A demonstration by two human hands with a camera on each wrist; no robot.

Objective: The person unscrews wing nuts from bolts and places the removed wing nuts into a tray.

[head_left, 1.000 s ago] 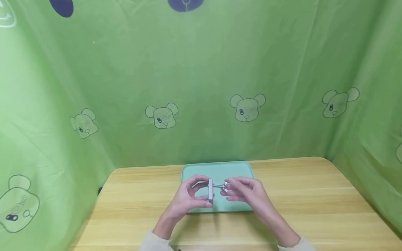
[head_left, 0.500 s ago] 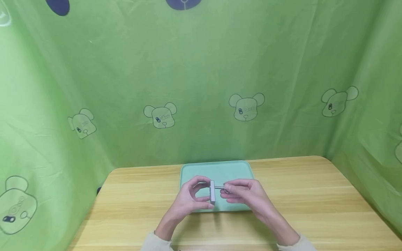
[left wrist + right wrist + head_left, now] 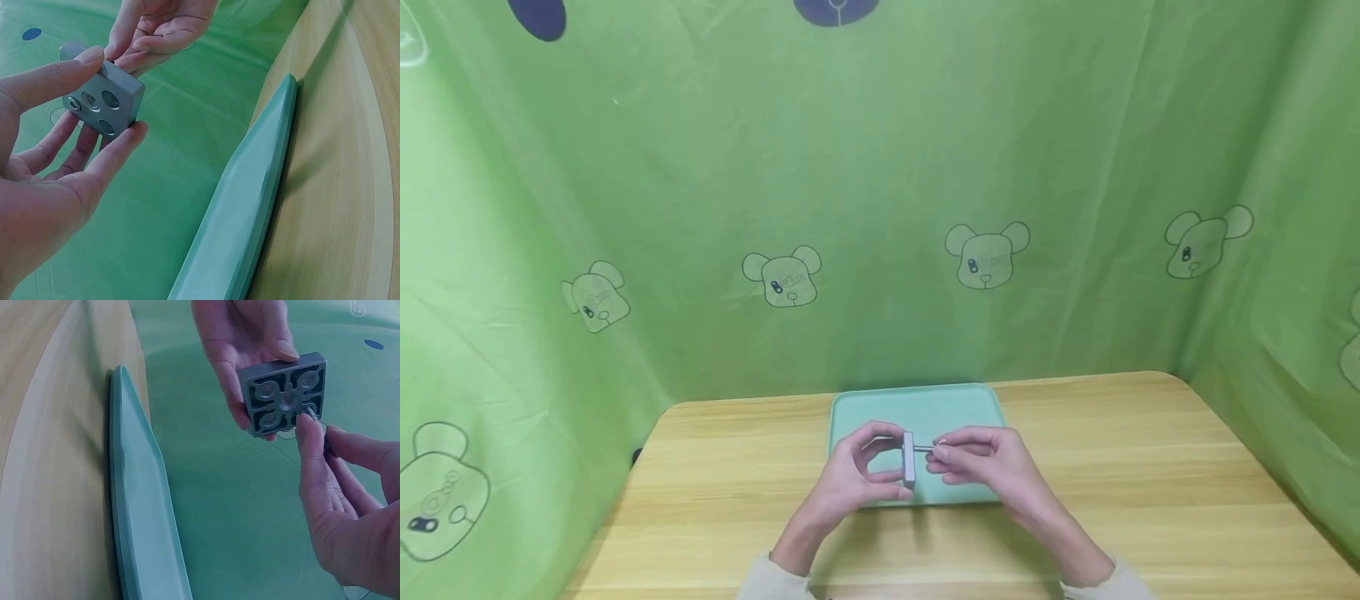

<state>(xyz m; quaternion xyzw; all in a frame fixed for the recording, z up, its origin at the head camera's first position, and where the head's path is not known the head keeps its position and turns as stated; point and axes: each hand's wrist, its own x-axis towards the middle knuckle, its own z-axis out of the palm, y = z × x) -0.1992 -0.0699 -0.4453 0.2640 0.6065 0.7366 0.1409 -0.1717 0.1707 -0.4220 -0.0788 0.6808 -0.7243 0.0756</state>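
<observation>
My left hand [image 3: 850, 475] holds a square grey metal plate [image 3: 297, 394] on edge by two opposite sides, thumb against fingers. Several round holes go through the plate, and its ribbed face is turned to the right. A thin bolt [image 3: 311, 414] passes through one corner hole. Its socket head [image 3: 74, 104] shows on the plate's smoother face. With thumb and fingers, my right hand [image 3: 988, 458] pinches the bolt's threaded end, where a small dark piece [image 3: 327, 445] is mostly hidden between the fingertips. Both hands are raised over the tray.
A pale green tray [image 3: 917, 407] lies under the hands near the back of the wooden table [image 3: 737, 492]. Green curtain [image 3: 880, 167] printed with bear heads hangs behind and along both sides. A small dark object [image 3: 637, 455] shows past the table's left edge.
My right fingers have closed in on the bolt's end, covering the shiny piece that showed there before. The plate has shifted slightly right in the view.
</observation>
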